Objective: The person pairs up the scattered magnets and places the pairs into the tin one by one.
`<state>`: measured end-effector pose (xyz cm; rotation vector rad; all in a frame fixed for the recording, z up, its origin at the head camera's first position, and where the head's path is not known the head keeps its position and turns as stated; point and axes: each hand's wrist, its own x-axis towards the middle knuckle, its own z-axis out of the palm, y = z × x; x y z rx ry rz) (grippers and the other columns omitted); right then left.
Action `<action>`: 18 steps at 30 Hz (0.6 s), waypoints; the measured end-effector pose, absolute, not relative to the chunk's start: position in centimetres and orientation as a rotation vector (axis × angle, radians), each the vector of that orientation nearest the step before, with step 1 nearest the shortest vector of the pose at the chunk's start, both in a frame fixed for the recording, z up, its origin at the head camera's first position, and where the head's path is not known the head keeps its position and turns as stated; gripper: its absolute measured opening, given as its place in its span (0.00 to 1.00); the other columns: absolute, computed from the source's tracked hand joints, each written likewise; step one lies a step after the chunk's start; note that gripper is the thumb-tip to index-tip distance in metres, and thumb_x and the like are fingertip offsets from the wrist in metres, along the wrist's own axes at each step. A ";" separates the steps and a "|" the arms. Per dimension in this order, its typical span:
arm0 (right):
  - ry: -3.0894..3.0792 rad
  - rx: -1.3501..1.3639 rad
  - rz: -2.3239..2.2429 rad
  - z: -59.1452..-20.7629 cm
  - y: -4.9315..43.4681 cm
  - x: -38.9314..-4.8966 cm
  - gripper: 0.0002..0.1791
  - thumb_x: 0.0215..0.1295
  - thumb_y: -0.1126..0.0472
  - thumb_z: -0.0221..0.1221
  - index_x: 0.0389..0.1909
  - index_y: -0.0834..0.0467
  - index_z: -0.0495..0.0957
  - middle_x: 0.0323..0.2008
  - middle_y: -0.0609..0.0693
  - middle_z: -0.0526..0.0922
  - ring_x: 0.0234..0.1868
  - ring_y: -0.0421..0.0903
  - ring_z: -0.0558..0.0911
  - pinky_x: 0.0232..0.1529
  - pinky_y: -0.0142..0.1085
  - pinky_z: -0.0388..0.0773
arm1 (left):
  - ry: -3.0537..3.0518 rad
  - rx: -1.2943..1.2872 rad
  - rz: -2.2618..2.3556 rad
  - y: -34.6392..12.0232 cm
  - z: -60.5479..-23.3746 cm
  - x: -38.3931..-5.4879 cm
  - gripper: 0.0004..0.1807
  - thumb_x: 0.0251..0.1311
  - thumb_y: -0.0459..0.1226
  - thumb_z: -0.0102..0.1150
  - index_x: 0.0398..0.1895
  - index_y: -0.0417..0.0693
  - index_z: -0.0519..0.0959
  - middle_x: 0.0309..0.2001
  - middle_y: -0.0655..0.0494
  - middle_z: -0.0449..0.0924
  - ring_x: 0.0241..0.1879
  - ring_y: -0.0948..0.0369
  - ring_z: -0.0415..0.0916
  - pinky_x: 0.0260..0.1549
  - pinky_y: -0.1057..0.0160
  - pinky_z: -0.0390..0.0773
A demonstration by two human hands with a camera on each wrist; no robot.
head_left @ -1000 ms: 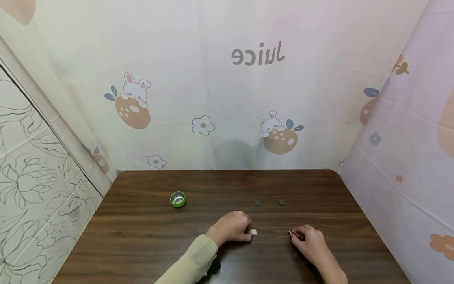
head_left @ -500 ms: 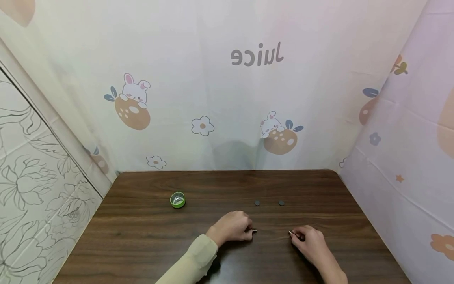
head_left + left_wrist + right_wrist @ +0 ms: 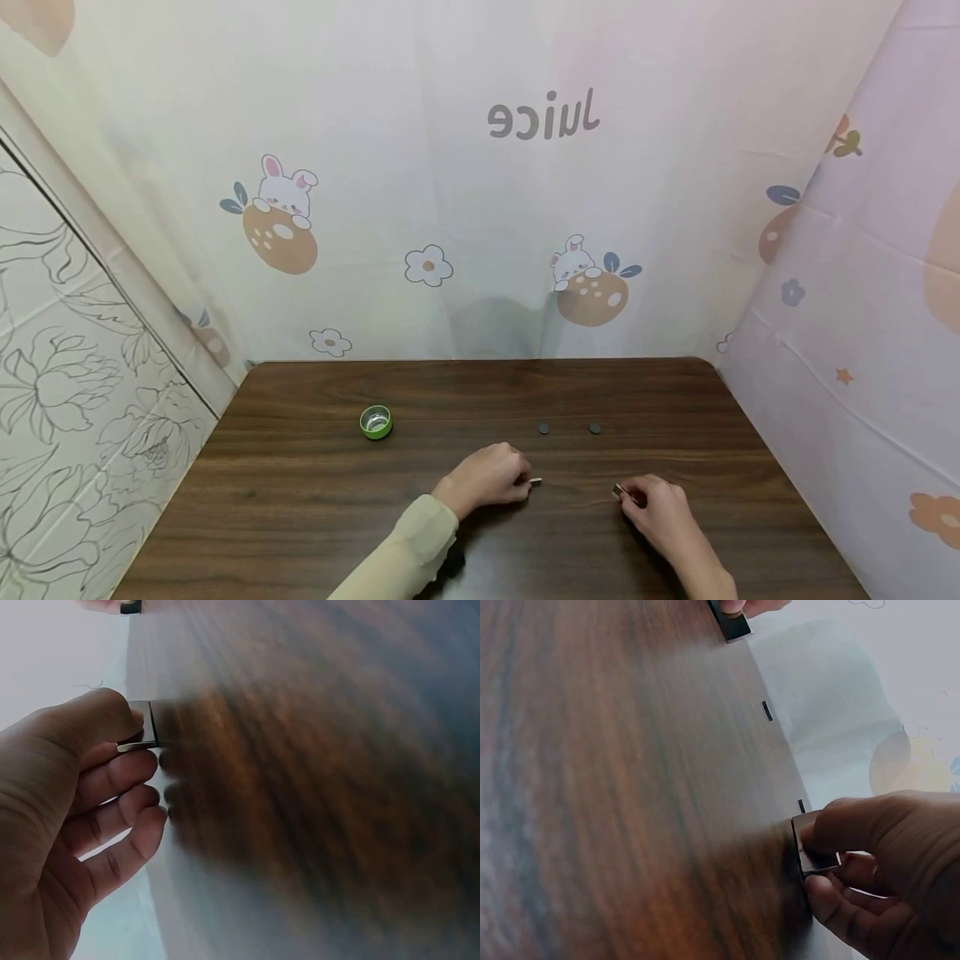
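Note:
My left hand (image 3: 486, 475) pinches a small flat shiny metal block (image 3: 152, 729) between thumb and forefinger. In the left wrist view its lower edge looks pale and bright, and the thumb covers part of its face. Across from it, my right hand (image 3: 654, 502) grips a similar shiny rectangular metal block (image 3: 805, 825) with thumb and fingers. That block is held close over the dark wooden table (image 3: 300, 492), its reflective face partly hidden by the thumb. The two hands are apart. Beyond them lie two thin dark discs, a left disc (image 3: 543, 428) and a right disc (image 3: 595, 428).
A small round metal bowl (image 3: 376, 422) with a green outside stands toward the back left of the table. A patterned curtain (image 3: 480, 208) hangs behind the table's far edge, with more patterned cloth along both sides.
The block in my left hand has turned from showing its pale face to showing a thin edge, and that hand has shifted slightly away. The block in my right hand has tilted a little.

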<state>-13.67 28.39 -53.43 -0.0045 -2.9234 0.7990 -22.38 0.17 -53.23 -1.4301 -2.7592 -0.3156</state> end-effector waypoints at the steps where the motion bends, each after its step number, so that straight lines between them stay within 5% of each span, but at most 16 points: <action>1: -2.925 0.003 0.798 -53.4 28.4 -13.7 0.05 0.59 0.70 0.66 0.36 0.63 0.88 0.34 0.51 0.86 0.34 0.45 0.85 0.34 0.39 0.83 | -2.768 -1.427 -0.325 0.1 -53.3 -22.4 0.10 0.64 0.39 0.66 0.23 0.59 0.82 0.21 0.71 0.76 0.17 0.76 0.62 0.23 0.79 0.66; 18: -2.948 0.082 0.792 -53.1 28.4 -14.0 0.03 0.60 0.68 0.70 0.34 0.61 0.87 0.30 0.47 0.82 0.30 0.39 0.78 0.29 0.32 0.76 | -2.830 -1.380 -0.567 -1.5 -53.2 -22.5 0.11 0.69 0.38 0.62 0.25 0.57 0.82 0.21 0.71 0.71 0.18 0.74 0.59 0.22 0.77 0.62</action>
